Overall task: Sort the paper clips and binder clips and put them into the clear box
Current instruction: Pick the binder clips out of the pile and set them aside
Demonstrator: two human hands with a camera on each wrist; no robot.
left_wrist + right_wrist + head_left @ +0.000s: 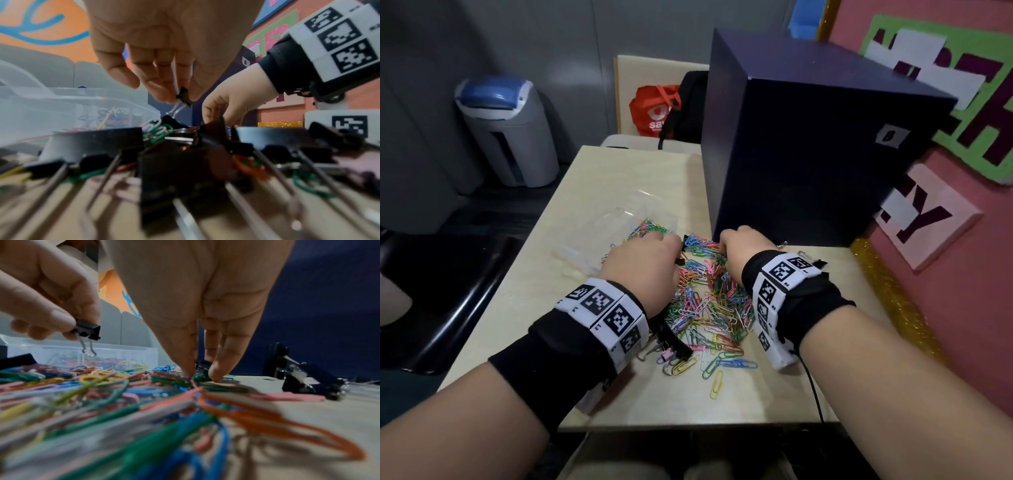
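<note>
A heap of coloured paper clips [709,305] lies in the middle of the table [619,171], with black binder clips [674,344] at its near left edge. The clear box [616,226] stands open to the left rear, holding some paper clips. My left hand [674,253] hovers beside the box and pinches a small black binder clip [184,97] between thumb and fingers; the clip's wire handles hang down [88,332]. My right hand [724,251] reaches down into the far side of the heap. Its thumb and forefinger tips [186,374] close on a green paper clip [200,378].
A large dark blue box [808,154] stands on the table right behind my right hand. More black binder clips [304,379] lie at its foot. A grey bin [506,133] and a red bag [654,109] sit beyond the table. A pink wall runs along the right.
</note>
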